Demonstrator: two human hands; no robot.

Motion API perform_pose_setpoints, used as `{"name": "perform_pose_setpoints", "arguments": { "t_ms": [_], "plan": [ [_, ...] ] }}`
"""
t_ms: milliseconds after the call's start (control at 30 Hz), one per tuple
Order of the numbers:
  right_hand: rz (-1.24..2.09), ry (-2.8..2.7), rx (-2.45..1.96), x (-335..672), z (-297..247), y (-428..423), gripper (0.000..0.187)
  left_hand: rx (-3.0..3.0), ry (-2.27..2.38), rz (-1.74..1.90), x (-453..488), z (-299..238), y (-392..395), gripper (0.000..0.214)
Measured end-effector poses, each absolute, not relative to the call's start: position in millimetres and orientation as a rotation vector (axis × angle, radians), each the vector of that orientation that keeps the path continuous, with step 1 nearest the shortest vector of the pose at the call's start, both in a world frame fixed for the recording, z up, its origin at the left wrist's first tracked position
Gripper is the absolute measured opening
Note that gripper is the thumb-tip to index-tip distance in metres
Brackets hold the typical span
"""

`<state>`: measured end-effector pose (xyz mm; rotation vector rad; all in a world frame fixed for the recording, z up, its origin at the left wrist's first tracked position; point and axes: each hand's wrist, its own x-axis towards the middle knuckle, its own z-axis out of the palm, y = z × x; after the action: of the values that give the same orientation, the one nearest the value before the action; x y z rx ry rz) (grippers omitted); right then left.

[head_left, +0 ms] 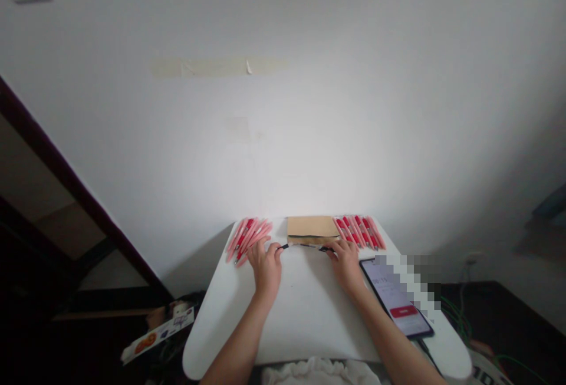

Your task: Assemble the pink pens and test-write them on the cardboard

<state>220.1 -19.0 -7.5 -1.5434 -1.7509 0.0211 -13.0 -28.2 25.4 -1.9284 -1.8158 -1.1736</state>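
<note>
A thin pen with a pale barrel and black ends lies level between my hands, just in front of a tan box. My left hand pinches its left black end. At the other black end, the fingers of my right hand are closed. Beside my left hand lies a loose pile of pink and red pens, which its fingers partly cover. A neater row of pink and red pens sits behind my right hand. Whether the pen's black ends are separate pieces is too small to tell.
The white table has rounded corners and stands against a wall. A phone with a lit screen lies at the right, close to my right forearm, with a cable near its lower end. Printed packaging is below the table's left side.
</note>
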Motion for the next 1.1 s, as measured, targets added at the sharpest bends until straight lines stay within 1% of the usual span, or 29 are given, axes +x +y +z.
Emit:
{"name": "perform_pose_setpoints", "arguments": {
  "t_ms": [533, 1100],
  "plan": [
    [0.022, -1.776, -1.498, 216.8, -2.1, -22.0, 0.026, -2.002, -1.797, -1.098, -10.9, 30.0, -32.0, 0.010],
    [0.058, -1.779, -1.447, 214.1, -0.7, -23.4, 0.026, -2.084, -1.767, -1.096, -9.6, 27.1, -32.0, 0.012]
  ]
}}
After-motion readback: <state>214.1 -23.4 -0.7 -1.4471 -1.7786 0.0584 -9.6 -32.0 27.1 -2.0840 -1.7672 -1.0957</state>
